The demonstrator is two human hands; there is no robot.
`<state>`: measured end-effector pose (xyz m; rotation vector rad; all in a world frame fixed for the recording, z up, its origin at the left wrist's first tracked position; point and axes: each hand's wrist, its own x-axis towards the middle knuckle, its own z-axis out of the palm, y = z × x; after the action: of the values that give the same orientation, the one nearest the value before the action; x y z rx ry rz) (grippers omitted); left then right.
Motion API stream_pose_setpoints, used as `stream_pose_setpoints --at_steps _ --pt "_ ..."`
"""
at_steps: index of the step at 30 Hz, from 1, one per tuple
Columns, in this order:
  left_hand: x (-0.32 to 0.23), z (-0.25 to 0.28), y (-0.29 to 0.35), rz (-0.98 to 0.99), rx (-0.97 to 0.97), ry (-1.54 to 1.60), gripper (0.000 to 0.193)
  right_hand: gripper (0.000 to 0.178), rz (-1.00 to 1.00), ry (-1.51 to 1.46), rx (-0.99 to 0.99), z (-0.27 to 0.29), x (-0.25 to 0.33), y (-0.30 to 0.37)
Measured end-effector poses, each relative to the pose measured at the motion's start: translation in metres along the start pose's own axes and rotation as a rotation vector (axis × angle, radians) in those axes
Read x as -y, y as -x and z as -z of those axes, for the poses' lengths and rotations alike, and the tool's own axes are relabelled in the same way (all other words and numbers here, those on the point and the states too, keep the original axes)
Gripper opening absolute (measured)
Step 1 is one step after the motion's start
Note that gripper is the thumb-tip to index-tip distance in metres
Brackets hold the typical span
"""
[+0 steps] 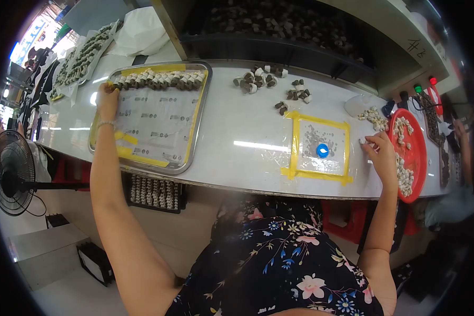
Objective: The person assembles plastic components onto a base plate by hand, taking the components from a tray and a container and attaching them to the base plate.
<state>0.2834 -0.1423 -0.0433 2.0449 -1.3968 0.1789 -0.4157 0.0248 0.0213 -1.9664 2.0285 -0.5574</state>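
Note:
My left hand reaches to the far left corner of a metal tray. Its fingers are closed at the left end of a row of small dark-and-white rolled pieces; a small dark piece seems to be between the fingertips. My right hand pinches a small whitish piece beside a red oval tray, which holds more pale pieces. Left of that hand, a yellow-taped square sheet carries grey round spots and a blue round cap-like thing.
Several loose dark-and-white rolls lie at the back of the white table. A clear cup lies near spilled pale pieces. Behind stands a dark bin under a shelf. At left is a fan; another person's arm shows far right.

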Motion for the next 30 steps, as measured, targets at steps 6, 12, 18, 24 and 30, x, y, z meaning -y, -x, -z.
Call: stream_pose_setpoints --at_steps 6,12,18,24,30 --pt "0.011 0.006 -0.002 -0.044 0.115 0.091 0.033 0.026 0.048 -0.086 0.017 -0.008 0.003 0.001" --pt "-0.170 0.026 0.076 -0.316 0.259 0.384 0.034 0.022 0.141 -0.150 -0.015 -0.018 0.000 0.008" --pt "-0.284 0.001 0.152 -0.894 0.511 0.332 0.033 0.019 0.085 -0.172 0.042 -0.016 0.003 0.012" --pt "-0.295 -0.017 0.162 -0.958 0.376 0.253 0.030 0.023 0.113 -0.197 0.033 -0.024 0.001 0.017" --pt "-0.293 0.020 0.186 -0.440 0.877 0.719 0.025 0.027 0.226 -0.216 0.006 -0.024 -0.001 0.018"
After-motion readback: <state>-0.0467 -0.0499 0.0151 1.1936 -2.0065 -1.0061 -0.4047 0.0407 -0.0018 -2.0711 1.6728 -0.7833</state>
